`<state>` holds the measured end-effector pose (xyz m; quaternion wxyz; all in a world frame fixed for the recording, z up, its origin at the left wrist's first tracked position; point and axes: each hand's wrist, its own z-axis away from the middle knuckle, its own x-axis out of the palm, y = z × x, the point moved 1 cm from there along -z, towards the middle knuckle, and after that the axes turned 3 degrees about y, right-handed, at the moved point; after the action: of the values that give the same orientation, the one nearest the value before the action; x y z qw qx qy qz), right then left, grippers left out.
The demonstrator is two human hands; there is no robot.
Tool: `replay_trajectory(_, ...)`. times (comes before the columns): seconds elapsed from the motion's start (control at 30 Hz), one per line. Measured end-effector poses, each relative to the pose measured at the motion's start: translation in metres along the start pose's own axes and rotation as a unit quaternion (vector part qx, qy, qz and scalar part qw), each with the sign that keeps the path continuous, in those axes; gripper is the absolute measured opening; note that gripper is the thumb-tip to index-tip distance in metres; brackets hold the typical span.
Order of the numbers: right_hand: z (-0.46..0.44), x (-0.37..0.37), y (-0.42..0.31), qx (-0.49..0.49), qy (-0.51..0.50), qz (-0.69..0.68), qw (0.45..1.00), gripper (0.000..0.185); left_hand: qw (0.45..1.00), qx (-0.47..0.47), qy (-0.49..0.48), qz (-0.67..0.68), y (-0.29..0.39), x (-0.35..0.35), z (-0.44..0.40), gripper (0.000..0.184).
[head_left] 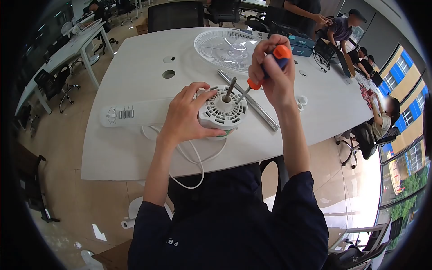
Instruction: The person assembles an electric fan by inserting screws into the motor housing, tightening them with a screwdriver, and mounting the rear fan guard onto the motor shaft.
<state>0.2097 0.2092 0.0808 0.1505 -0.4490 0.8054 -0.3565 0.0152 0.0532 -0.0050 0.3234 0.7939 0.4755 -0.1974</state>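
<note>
A white fan motor housing with a slotted round face and a metal shaft stands on the table, shaft pointing up. My left hand wraps around its left side, thumb low and fingers at the top rim. In my right hand is a screwdriver with an orange and dark blue handle, held tilted. Its tip reaches the slotted face just right of the shaft. Left of the housing lies a white control panel with buttons, partly behind my left arm. A white cord loops over the table's front edge.
On the white table lie a clear-looking fan grille, a metal tube and small white parts. Teal boxes stand at the back right. A black chair is behind the table. Several people are farther off.
</note>
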Motion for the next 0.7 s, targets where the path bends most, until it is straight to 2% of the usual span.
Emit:
replay_trajectory(0.07,-0.004,0.01,-0.005,-0.018,-0.062,-0.156,0.986,0.047,1.0,0.0,0.001,-0.005,0.0,0.0,0.0,0.091)
replay_trajectory(0.13,-0.002,0.008,-0.003,-0.01,-0.059,-0.133,0.989,0.053,1.0,-0.001,0.001,-0.004,0.0,0.001,0.0,0.091)
replay_trajectory(0.2,0.001,0.007,-0.001,-0.012,0.009,-0.017,1.0,0.048,1.0,-0.001,0.001,-0.003,-0.001,0.0,0.0,0.091)
replay_trajectory(0.33,0.001,0.019,-0.004,-0.023,0.037,-0.016,0.999,0.042,1.0,0.002,-0.002,-0.009,0.001,-0.001,-0.001,0.091)
replay_trajectory(0.43,0.002,0.02,-0.003,-0.024,0.018,0.044,0.999,0.04,1.0,0.003,-0.003,-0.014,0.001,-0.001,0.0,0.092)
replay_trajectory(0.5,0.003,0.026,-0.007,-0.011,0.069,0.066,0.995,0.034,1.0,0.003,-0.003,-0.016,0.001,0.0,-0.001,0.092)
replay_trajectory(0.7,0.004,0.039,-0.01,-0.008,0.131,0.091,0.987,0.026,1.0,0.004,0.0,-0.018,0.002,0.0,-0.001,0.091)
